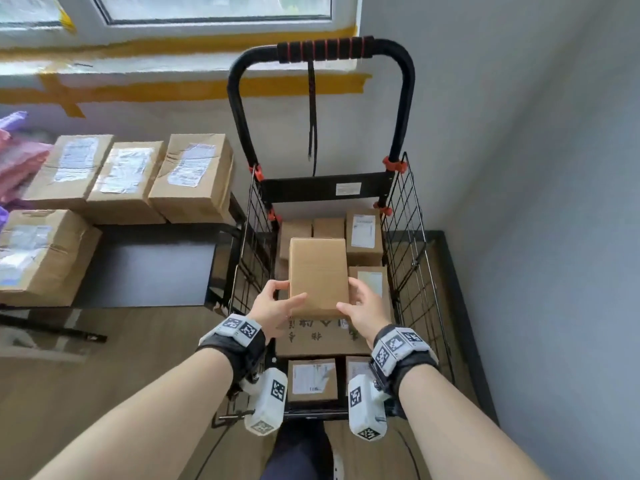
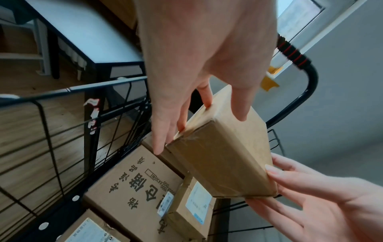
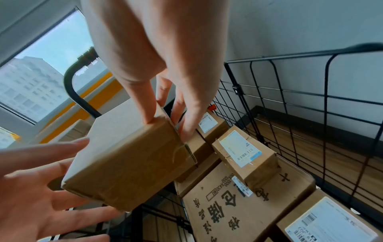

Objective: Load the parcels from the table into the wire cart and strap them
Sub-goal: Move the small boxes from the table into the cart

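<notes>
A plain brown parcel [image 1: 318, 275] hangs over the black wire cart [image 1: 405, 244], held from both sides. My left hand [image 1: 289, 292] grips its left near corner, thumb on top and fingers down the side [image 2: 163, 139]. At the right near corner my right hand [image 1: 349, 296] grips it the same way, fingers [image 3: 186, 127] along the side. Below it, several labelled parcels [image 1: 363, 235] and a large printed box [image 1: 322, 337] lie in the cart. Several more parcels [image 1: 192, 174] sit on the black table [image 1: 149, 268] at the left. A black strap [image 1: 312, 116] dangles from the cart handle [image 1: 325, 50].
The cart stands in a corner, with a grey wall [image 1: 536, 202] close on its right and a window wall behind. The table edge touches the cart's left side. Pink and purple bags [image 1: 17, 157] lie at the far left. Wooden floor [image 1: 121, 358] lies under my arms.
</notes>
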`<state>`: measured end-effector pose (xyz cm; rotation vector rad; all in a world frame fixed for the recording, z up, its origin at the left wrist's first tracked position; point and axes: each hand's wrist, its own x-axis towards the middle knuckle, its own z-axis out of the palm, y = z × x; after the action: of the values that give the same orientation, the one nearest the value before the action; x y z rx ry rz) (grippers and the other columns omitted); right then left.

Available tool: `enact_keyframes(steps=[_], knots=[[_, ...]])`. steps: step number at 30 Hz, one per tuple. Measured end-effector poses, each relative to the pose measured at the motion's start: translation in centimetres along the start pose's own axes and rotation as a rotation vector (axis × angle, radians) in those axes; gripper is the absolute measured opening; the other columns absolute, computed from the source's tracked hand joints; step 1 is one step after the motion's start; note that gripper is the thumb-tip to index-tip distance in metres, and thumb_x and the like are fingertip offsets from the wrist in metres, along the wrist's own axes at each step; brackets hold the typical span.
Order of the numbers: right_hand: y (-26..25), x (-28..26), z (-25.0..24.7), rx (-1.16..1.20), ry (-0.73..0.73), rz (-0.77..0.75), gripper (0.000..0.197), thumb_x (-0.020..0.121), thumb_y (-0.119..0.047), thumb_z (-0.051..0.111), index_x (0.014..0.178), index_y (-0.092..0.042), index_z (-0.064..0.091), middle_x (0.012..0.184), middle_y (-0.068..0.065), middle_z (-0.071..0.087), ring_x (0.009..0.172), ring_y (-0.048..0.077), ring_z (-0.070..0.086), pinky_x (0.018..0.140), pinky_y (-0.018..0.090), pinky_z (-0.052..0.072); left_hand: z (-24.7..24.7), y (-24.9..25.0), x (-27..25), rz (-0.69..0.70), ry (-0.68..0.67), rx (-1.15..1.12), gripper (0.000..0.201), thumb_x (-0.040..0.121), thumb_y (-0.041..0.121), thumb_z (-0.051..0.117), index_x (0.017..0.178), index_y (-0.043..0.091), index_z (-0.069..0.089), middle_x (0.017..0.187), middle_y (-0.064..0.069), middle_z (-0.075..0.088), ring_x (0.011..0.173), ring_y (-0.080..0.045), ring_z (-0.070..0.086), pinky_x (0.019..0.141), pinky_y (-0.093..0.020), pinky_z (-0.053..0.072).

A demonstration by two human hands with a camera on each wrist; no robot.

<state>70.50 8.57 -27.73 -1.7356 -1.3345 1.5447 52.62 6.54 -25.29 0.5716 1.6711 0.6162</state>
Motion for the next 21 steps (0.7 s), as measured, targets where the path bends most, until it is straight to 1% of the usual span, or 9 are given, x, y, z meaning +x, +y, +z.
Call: enact_keyframes(steps=[2, 5, 8, 10, 12, 13, 16, 18, 21], knots=[[1.6, 2.0, 0.2, -0.011, -0.011, 0.055, 0.059, 0.086, -0.004, 0.062, 0.140, -0.015, 0.042, 0.133, 0.001, 0.053, 0.122, 0.018, 0.050, 0.103, 0.033, 0.043, 0.8, -0.8, 2.4, -0.035, -0.001, 0.050, 0.044, 0.082, 0.025, 0.070, 0.118, 0.028, 0.044, 0.111, -0.007, 0.059, 0.104, -0.028, 0.059, 0.083, -0.047, 0.049], [3.9, 5.4, 1.0, 0.002, -0.023, 0.131, 0.061, 0.086, -0.002, 0.063, 0.140, -0.016, 0.041, 0.136, 0.006, 0.052, 0.127, 0.021, 0.049, 0.106, 0.040, 0.042, 1.5, -1.9, 6.5, -0.061, -0.004, 0.067, 0.050, 0.082, 0.019, 0.070, 0.125, 0.023, 0.044, 0.110, -0.010, 0.062, 0.101, -0.026, 0.062, 0.088, -0.049, 0.053], [6.8, 9.5, 2.1, 0.021, -0.020, 0.237, 0.062, 0.087, 0.003, 0.059, 0.142, -0.014, 0.038, 0.140, 0.008, 0.048, 0.131, 0.022, 0.044, 0.108, 0.034, 0.039, 1.9, -3.2, 11.5, -0.096, -0.019, 0.113, 0.052, 0.082, 0.018, 0.070, 0.127, 0.026, 0.045, 0.116, -0.008, 0.060, 0.104, -0.023, 0.059, 0.089, -0.047, 0.052], [8.7, 11.8, 2.7, 0.039, -0.015, 0.298, 0.063, 0.087, 0.005, 0.058, 0.143, -0.015, 0.037, 0.142, 0.008, 0.046, 0.132, 0.021, 0.043, 0.107, 0.034, 0.037, 2.2, -4.3, 14.7, -0.115, -0.018, 0.143, 0.053, 0.083, 0.017, 0.069, 0.130, 0.027, 0.045, 0.118, -0.006, 0.059, 0.106, -0.020, 0.056, 0.086, -0.040, 0.050], [10.4, 14.2, 3.4, 0.037, -0.004, 0.336, 0.064, 0.086, 0.004, 0.059, 0.143, -0.016, 0.037, 0.142, 0.009, 0.046, 0.132, 0.021, 0.043, 0.109, 0.035, 0.037, 2.6, -5.3, 17.8, -0.122, -0.024, 0.190, 0.053, 0.084, 0.018, 0.067, 0.131, 0.028, 0.045, 0.121, -0.004, 0.059, 0.109, -0.019, 0.056, 0.076, -0.032, 0.049], [11.2, 15.4, 3.7, 0.032, 0.009, 0.354, 0.063, 0.086, 0.003, 0.059, 0.142, -0.017, 0.038, 0.142, 0.009, 0.047, 0.132, 0.020, 0.043, 0.109, 0.036, 0.037, 2.7, -5.9, 19.4, -0.124, -0.034, 0.210, 0.054, 0.084, 0.018, 0.067, 0.132, 0.029, 0.045, 0.124, -0.003, 0.059, 0.111, -0.019, 0.056, 0.077, -0.031, 0.051], [13.0, 19.0, 4.4, -0.003, 0.055, 0.371, 0.061, 0.087, 0.003, 0.059, 0.141, -0.019, 0.040, 0.139, 0.009, 0.049, 0.129, 0.021, 0.046, 0.106, 0.039, 0.042, 3.3, -7.1, 23.6, -0.138, -0.074, 0.249, 0.058, 0.087, 0.014, 0.064, 0.138, 0.024, 0.041, 0.131, -0.005, 0.055, 0.115, -0.021, 0.056, 0.099, -0.040, 0.048], [13.8, 21.1, 4.8, -0.020, 0.078, 0.365, 0.060, 0.087, 0.003, 0.057, 0.140, -0.021, 0.042, 0.137, 0.010, 0.051, 0.125, 0.023, 0.049, 0.100, 0.044, 0.047, 3.8, -7.7, 25.9, -0.164, -0.106, 0.227, 0.062, 0.089, 0.010, 0.061, 0.143, 0.023, 0.035, 0.135, -0.010, 0.049, 0.111, -0.027, 0.060, 0.099, -0.044, 0.048], [14.8, 23.2, 5.3, -0.089, 0.086, 0.361, 0.057, 0.088, 0.000, 0.056, 0.140, -0.023, 0.044, 0.135, 0.008, 0.054, 0.123, 0.023, 0.052, 0.102, 0.040, 0.046, 4.4, -9.0, 28.5, -0.176, -0.126, 0.189, 0.065, 0.090, 0.004, 0.058, 0.146, 0.021, 0.030, 0.145, -0.009, 0.040, 0.113, -0.031, 0.058, 0.096, -0.041, 0.050]])
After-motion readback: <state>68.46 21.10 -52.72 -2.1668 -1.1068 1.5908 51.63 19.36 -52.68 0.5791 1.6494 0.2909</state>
